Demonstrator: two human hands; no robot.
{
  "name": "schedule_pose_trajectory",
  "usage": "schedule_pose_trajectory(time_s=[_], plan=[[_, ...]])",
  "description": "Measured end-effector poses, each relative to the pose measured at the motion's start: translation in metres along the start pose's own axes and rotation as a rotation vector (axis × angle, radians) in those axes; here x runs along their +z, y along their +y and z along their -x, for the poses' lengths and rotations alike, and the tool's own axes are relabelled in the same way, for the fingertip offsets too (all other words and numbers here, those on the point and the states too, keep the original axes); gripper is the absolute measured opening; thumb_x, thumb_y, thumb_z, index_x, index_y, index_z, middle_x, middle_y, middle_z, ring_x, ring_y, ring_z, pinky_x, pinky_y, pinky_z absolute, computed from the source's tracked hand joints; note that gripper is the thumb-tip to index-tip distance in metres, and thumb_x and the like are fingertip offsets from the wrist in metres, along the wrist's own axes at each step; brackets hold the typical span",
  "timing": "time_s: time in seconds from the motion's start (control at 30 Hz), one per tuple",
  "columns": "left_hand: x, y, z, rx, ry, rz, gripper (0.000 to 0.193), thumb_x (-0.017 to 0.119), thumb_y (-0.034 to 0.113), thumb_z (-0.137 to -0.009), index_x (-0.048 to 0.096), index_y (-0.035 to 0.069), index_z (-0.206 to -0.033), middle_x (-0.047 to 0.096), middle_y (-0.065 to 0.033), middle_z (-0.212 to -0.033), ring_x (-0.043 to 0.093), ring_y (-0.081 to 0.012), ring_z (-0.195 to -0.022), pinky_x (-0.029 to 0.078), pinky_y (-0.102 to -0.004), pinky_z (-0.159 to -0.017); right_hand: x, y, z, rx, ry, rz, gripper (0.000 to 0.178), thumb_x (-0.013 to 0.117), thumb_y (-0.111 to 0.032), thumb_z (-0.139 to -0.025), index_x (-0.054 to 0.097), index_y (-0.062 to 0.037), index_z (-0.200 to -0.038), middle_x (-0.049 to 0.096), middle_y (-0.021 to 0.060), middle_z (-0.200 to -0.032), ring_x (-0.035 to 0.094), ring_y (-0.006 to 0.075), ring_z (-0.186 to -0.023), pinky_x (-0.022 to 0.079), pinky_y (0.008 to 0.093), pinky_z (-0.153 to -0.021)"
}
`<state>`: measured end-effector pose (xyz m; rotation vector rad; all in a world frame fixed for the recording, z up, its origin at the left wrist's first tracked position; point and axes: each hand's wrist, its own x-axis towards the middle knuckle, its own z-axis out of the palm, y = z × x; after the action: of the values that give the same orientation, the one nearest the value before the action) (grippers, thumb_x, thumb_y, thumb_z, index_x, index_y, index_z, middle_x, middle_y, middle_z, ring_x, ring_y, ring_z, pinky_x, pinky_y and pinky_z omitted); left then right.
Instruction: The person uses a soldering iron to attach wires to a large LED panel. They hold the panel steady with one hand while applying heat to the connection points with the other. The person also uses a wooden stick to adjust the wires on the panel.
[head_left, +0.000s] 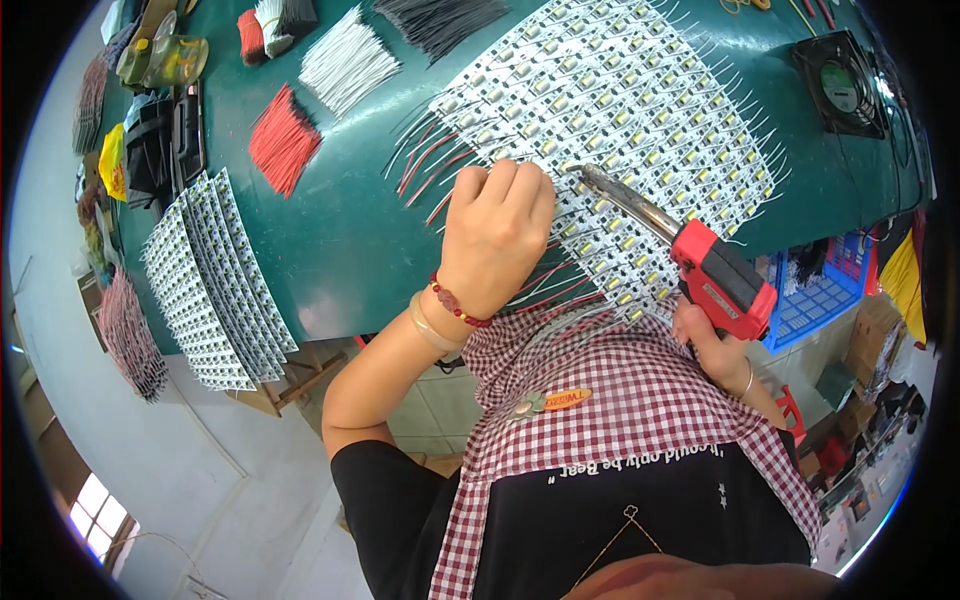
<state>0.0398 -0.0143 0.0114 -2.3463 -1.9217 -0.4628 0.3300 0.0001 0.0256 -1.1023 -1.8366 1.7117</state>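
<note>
A large white sheet of LED circuit boards (640, 110) lies on the green table, with rows of yellowish components and short wires along its edges. My left hand (500, 220) is closed in a pinch over the sheet's left part, next to red and black wires (430, 165) sticking out there. What its fingertips hold is hidden beneath the knuckles. In my right hand (712, 345) is a red and black soldering gun (722, 280), gripped by its handle. Its long metal barrel points up and left, and the tip is close to my left fingertips, over the boards.
Bundles of red wires (284, 140), white wires (348, 62) and black wires (440, 22) lie at the back. More board sheets (215, 285) are stacked at the left table edge. A small black fan (840, 85) stands far right, above a blue basket (820, 305).
</note>
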Motion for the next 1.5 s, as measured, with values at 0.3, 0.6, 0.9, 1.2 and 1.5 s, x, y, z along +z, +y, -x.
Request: schedule_pose_trajectory(time_s=[0.3,0.6,0.9,1.2,1.5], plan=[[-0.012,0.000,0.006,-0.127,0.145,0.019,0.021,0.068,0.000,-0.068,0.067,0.007,-0.088,0.051,-0.0012,-0.075,0.052,-0.0193,-0.073,0.037,-0.0338,-0.065,-0.001,-0.001,0.003,0.099,0.019,-0.150,0.029,0.055,-0.014,-0.094,0.048,0.0042,-0.115,0.055,0.0055,-0.071,0.052,0.0121,-0.060,0.045,0.0275,-0.057],[0.015,0.018,0.017,-0.105,0.207,0.191,0.028,0.065,-0.004,-0.067,0.068,0.003,-0.094,0.050,-0.0035,-0.074,0.050,-0.0197,-0.068,0.038,-0.0326,-0.061,-0.006,0.011,0.007,0.036,-0.063,-0.045,0.032,0.051,-0.017,-0.097,0.045,0.0073,-0.117,0.054,0.0074,-0.067,0.052,0.0140,-0.059,0.045,0.0292,-0.058],[0.025,0.014,0.020,-0.105,0.160,0.202,0.026,0.063,-0.004,-0.068,0.066,0.000,-0.094,0.047,-0.0060,-0.074,0.049,-0.0214,-0.070,0.040,-0.0331,-0.062,0.003,0.016,0.009,0.116,-0.025,-0.040,0.019,0.051,-0.016,-0.097,0.051,0.0036,-0.097,0.053,0.0067,-0.069,0.052,0.0131,-0.063,0.045,0.0281,-0.060],[0.017,0.021,0.022,-0.134,0.212,0.294,0.030,0.062,-0.008,-0.065,0.066,0.000,-0.094,0.051,-0.0067,-0.077,0.052,-0.0227,-0.071,0.043,-0.0335,-0.064,0.004,-0.002,0.001,0.116,0.002,-0.075,0.019,0.048,-0.013,-0.096,0.052,0.0033,-0.086,0.053,0.0075,-0.067,0.053,0.0137,-0.059,0.045,0.0275,-0.057],[0.025,0.020,0.026,-0.122,0.234,0.342,0.026,0.062,-0.007,-0.066,0.064,0.002,-0.091,0.063,-0.0073,-0.093,0.055,-0.0216,-0.074,0.043,-0.0327,-0.065,0.005,0.001,-0.001,0.108,0.015,-0.082,0.022,0.049,-0.012,-0.096,0.053,0.0024,-0.080,0.053,0.0086,-0.065,0.053,0.0148,-0.058,0.045,0.0274,-0.056]])
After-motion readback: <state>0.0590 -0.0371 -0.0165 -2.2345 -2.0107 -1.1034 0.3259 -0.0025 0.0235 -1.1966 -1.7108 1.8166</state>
